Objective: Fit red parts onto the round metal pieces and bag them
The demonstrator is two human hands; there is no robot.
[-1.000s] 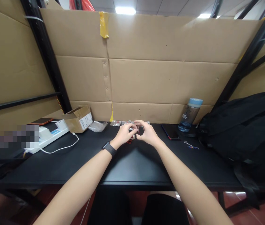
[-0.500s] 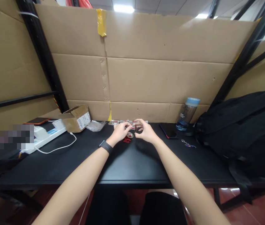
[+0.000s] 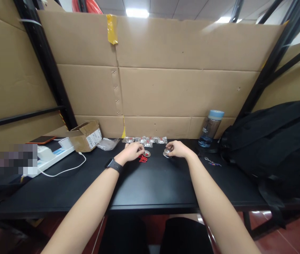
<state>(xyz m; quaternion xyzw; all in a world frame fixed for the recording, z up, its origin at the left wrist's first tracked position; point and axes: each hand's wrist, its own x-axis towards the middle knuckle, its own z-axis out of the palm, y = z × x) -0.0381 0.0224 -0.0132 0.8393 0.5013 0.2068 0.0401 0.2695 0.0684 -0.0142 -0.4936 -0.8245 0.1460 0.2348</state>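
Note:
Two small metal cymbals lie overlapping on the black table, and my right hand pinches them at their right edge. Another small metal cymbal, round with a red spot at its middle, lies flat beside the fingertips of my left hand. Those fingers are curled together; what they hold, if anything, is hidden. Just below them a bunched red cord rests on the table. Behind both hands, several more cymbals in clear plastic wrappers form a row.
A cardboard box, a crumpled clear bag and a white power strip with a cable are on the left. To the right stand a water bottle, a keyring and a black backpack. Cardboard walls the back.
My right hand has moved right and down to the table with the cymbals. My left hand has shifted slightly left. The wrapped cymbals behind now show more fully.

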